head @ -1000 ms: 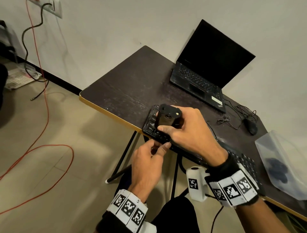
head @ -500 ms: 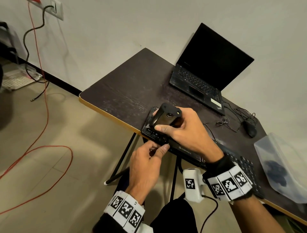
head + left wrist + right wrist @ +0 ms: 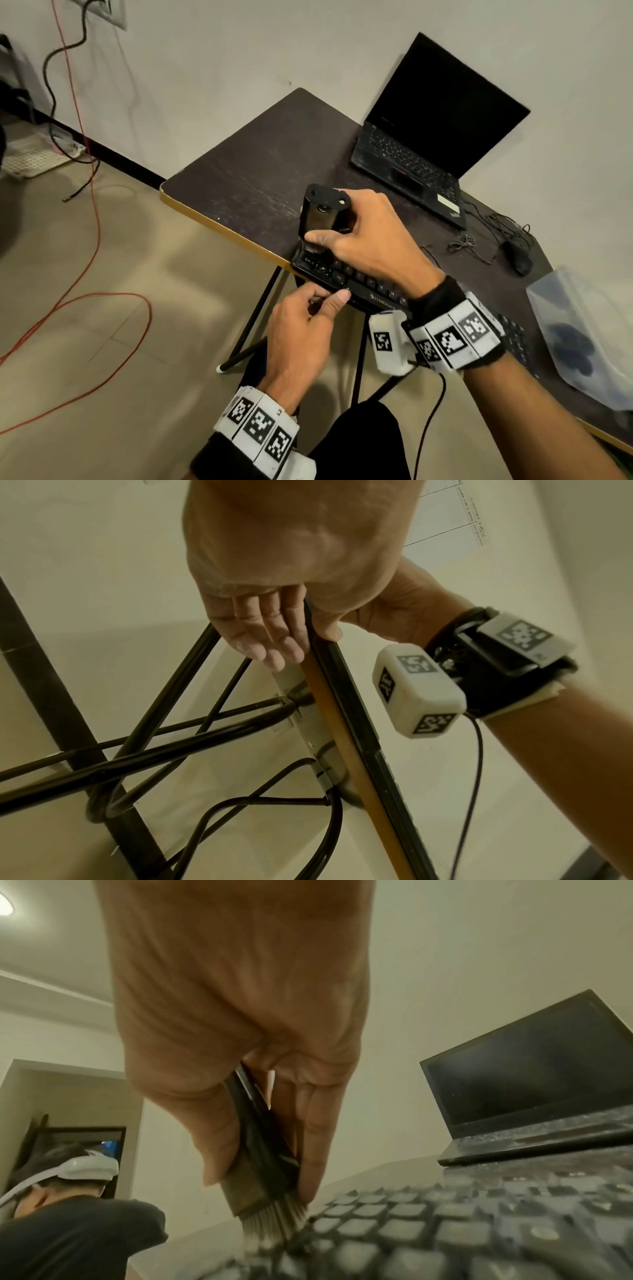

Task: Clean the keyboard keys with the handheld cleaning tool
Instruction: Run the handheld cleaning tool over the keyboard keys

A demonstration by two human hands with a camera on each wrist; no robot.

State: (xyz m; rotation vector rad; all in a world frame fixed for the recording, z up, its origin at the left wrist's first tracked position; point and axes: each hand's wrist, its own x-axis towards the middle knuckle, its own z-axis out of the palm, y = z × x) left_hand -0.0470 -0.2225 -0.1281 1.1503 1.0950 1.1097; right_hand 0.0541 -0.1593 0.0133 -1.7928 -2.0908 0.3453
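Note:
A black keyboard (image 3: 346, 279) lies along the near edge of the dark table (image 3: 260, 178), its left end sticking past the edge. My right hand (image 3: 363, 240) grips a black handheld brush tool (image 3: 322, 214) upright, thumb across its front. Its pale bristles (image 3: 274, 1221) press on the keys (image 3: 404, 1229) at the keyboard's left end. My left hand (image 3: 308, 325) pinches the keyboard's front edge, thumb on top and fingers (image 3: 267, 637) beneath it and the table edge (image 3: 335, 723).
An open black laptop (image 3: 421, 150) stands at the back of the table, with a mouse (image 3: 519, 260) and tangled cable to its right. A clear plastic bag (image 3: 582, 332) lies at the right. Black table legs (image 3: 164, 723) and a red cable (image 3: 85, 171) on the floor.
The brush has slid toward the keyboard's left end and stands more upright. My left hand keeps its hold on the front edge. The view has shifted a little.

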